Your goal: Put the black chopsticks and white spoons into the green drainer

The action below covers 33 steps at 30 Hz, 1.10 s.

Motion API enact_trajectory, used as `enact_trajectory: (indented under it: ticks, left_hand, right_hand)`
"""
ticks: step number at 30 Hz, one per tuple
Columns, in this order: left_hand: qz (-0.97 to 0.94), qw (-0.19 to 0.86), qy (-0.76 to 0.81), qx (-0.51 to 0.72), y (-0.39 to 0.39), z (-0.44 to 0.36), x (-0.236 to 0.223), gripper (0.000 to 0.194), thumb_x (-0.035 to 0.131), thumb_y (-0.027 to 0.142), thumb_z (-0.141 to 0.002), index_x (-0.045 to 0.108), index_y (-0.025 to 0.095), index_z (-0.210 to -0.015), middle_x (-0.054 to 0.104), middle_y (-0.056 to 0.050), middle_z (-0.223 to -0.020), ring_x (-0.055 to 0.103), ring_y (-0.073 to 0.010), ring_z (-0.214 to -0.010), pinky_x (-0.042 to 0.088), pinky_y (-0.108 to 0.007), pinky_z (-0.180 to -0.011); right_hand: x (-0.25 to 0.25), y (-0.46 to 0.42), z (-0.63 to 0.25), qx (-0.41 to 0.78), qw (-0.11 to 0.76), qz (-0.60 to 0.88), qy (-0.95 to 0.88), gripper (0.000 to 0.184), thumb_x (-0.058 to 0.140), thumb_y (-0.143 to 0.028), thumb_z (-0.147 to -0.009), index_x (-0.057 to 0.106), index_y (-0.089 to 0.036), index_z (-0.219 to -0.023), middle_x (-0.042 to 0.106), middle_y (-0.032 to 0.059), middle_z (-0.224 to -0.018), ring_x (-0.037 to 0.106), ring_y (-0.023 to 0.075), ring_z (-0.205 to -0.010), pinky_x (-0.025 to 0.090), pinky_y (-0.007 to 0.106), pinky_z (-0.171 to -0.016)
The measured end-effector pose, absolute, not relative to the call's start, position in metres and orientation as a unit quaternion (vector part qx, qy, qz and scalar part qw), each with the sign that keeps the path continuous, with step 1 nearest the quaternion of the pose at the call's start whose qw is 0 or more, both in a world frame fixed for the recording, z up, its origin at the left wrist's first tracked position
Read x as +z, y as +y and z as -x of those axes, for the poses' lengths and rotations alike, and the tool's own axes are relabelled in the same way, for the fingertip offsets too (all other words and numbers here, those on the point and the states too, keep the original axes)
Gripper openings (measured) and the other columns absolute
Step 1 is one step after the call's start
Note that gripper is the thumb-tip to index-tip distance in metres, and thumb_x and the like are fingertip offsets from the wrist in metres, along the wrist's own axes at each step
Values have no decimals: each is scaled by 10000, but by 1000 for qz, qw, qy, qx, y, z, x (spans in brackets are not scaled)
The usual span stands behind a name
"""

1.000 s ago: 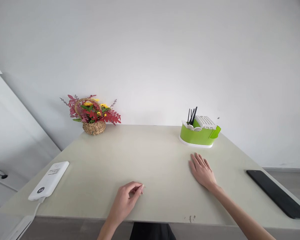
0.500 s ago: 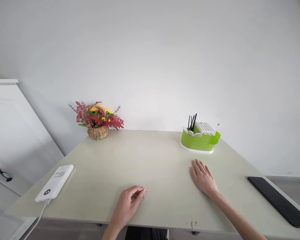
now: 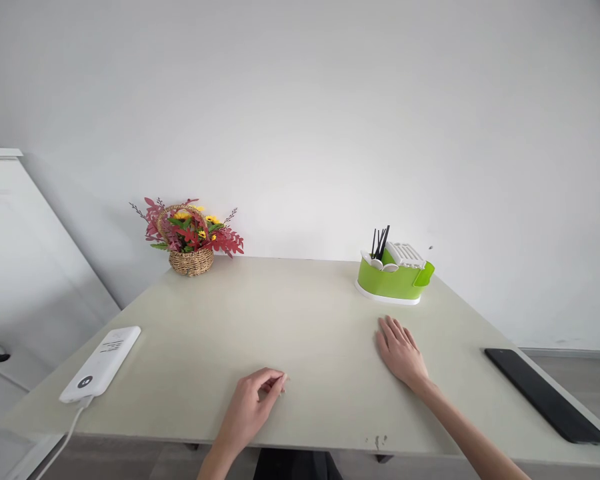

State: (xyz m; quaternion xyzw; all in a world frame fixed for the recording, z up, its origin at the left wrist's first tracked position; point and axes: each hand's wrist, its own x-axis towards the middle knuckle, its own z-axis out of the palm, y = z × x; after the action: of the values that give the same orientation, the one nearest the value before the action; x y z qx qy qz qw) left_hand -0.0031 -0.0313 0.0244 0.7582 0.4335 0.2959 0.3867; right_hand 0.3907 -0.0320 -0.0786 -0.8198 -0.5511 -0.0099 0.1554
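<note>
My left hand (image 3: pixel 253 404) rests on the table (image 3: pixel 300 320) near its front edge. Its thumb and forefinger meet in a loose pinch, the other fingers curl under, and I see nothing held. Farther right and forward, my right hand (image 3: pixel 401 350) lies palm down on the tabletop with its fingers stretched out. Just beyond those fingertips, without contact, stands a green holder (image 3: pixel 387 283) on a white base. Black chopsticks (image 3: pixel 380 244) and white spoons (image 3: pixel 383 265) stand in it, and a white slotted piece (image 3: pixel 406 254) covers its right part.
A wicker basket (image 3: pixel 191 263) of artificial flowers is at the back left, by the wall. A white power bank (image 3: pixel 101 363) with a cable (image 3: pixel 70 430) lies at the left edge. On the right lies a flat black object (image 3: pixel 545 393). A white cabinet (image 3: pixel 30 267) stands left of the table.
The camera has turned slightly to the right, so everything appears a little farther left. Both hands keep their pose and place on the table.
</note>
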Motion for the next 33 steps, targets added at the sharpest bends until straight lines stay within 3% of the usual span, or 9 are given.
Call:
enact_trajectory:
  ticks: [33]
  left_hand:
    - [-768, 368, 436, 290, -33, 1, 29, 391, 518, 517, -1010, 751, 233, -877, 768, -36, -826, 704, -203, -793, 542, -257, -766]
  right_hand:
    - [-73, -34, -390, -5, 164, 818, -551, 666, 191, -448, -1044, 432, -145, -1586, 352, 66, -1686, 259, 212, -1574, 139, 414, -1296]
